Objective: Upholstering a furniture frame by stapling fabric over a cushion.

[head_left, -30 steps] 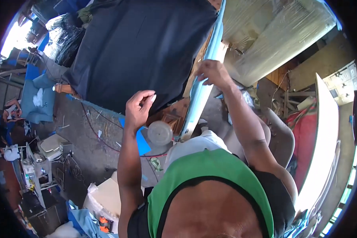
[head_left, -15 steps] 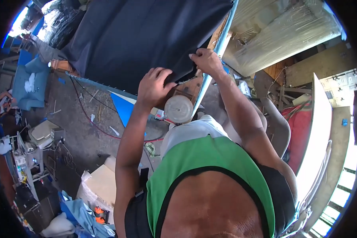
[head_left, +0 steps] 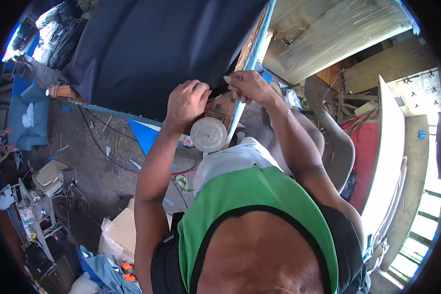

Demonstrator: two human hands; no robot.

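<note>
My left hand (head_left: pixel 186 100) is closed on the lower edge of a large dark blue fabric sheet (head_left: pixel 152 49) that covers a frame ahead of me. My right hand (head_left: pixel 247 85) grips the same fabric edge where it meets a pale blue strip (head_left: pixel 252 54) running up along the frame's side. The two hands are close together, near the frame's corner. Just below them sits a round white lidded container (head_left: pixel 208 134). Bare wood (head_left: pixel 220 108) of the frame shows between the hands. My green and black top fills the lower middle.
A concrete floor (head_left: pixel 98 161) lies to the left, with a red cable, blue scraps and a cardboard box (head_left: pixel 120 235). A blue sofa piece (head_left: pixel 27 117) stands far left. Plastic-wrapped furniture (head_left: pixel 338 34) is at upper right, and a tall white panel (head_left: pixel 389 157) and a red item at right.
Both hands came down and closer together along the fabric's lower edge. The left hand went from open fingers to a closed grip, and the view shifted so the fabric fills more of the top.
</note>
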